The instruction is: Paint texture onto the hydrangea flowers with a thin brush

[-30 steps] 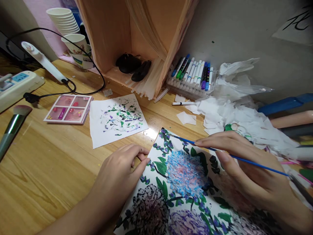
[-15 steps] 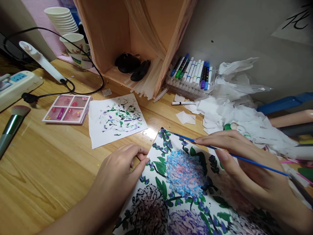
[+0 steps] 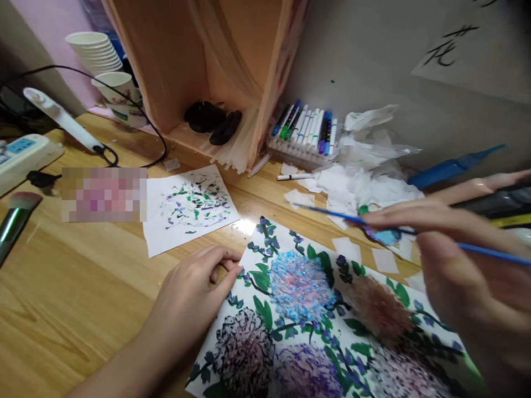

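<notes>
A white painted panel [image 3: 290, 331] lies at an angle in front of me, covered with fluffy flowers in blue, purple, black and brownish pink among green leaves. My left hand [image 3: 199, 287] grips its left edge, thumb on top and fingers curled beneath. In my right hand [image 3: 452, 249] is a thin blue paintbrush [image 3: 336, 214], held above the panel's far edge. The brush tip points left, over loose white paper scraps [image 3: 299, 198], apart from the painted surface. Behind the right fingers sits a paint-smeared palette [image 3: 384, 236], partly hidden.
A paint-dabbed paper sheet [image 3: 191, 210] lies left of the panel. Farther back stand a tray of markers [image 3: 307, 132], crumpled tissue [image 3: 357, 185], an orange-pink box [image 3: 174, 66] and paper cups [image 3: 112, 88]. At left are a makeup brush [image 3: 16, 221] and a power strip [image 3: 29, 160].
My right hand has lifted the paintbrush off the panel's far corner and moved it right. More of the brownish flower and the palette now show. My left hand keeps its hold.
</notes>
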### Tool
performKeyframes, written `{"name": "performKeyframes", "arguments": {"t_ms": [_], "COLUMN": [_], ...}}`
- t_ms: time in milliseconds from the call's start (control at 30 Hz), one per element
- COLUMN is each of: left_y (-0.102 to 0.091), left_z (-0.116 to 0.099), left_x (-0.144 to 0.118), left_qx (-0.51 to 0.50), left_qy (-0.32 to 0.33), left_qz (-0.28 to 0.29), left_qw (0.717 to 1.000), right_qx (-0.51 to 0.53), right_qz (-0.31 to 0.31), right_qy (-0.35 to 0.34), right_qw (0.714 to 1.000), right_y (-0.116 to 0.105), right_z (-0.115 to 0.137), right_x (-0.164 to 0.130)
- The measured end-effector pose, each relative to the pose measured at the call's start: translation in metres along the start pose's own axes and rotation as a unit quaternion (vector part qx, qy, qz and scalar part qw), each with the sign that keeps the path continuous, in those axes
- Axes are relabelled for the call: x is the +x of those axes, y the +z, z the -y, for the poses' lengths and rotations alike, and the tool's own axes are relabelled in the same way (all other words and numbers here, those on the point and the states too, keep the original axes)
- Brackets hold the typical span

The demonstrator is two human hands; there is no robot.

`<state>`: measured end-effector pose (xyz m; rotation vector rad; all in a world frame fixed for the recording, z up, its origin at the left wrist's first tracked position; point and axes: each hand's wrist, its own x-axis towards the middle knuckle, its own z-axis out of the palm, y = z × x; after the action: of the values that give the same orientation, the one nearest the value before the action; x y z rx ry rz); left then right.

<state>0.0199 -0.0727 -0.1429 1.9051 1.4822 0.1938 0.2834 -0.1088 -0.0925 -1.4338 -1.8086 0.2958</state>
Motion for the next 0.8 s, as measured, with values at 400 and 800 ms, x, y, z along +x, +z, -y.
{"name": "performKeyframes", "arguments": {"t_ms": [400,800], "left_y": [-0.001,-0.003], "left_z": [0.012,0.001], "left_x": [0.006,0.004], "left_qx": [0.002,0.034], "left_qy": [-0.006,-0.005], "left_qz": [0.011,-0.026], "left_qw": [1.0,0.999], "right_qx": [-0.265,-0.227], "right_qz": [0.055,0.085], "right_qy": [0.211,0.15], "right_qw": [0.939,0.959], "right_y": [-0.085,-0.067], "right_z": [-0.038,-0.042], "right_x": [0.008,0.01]}}
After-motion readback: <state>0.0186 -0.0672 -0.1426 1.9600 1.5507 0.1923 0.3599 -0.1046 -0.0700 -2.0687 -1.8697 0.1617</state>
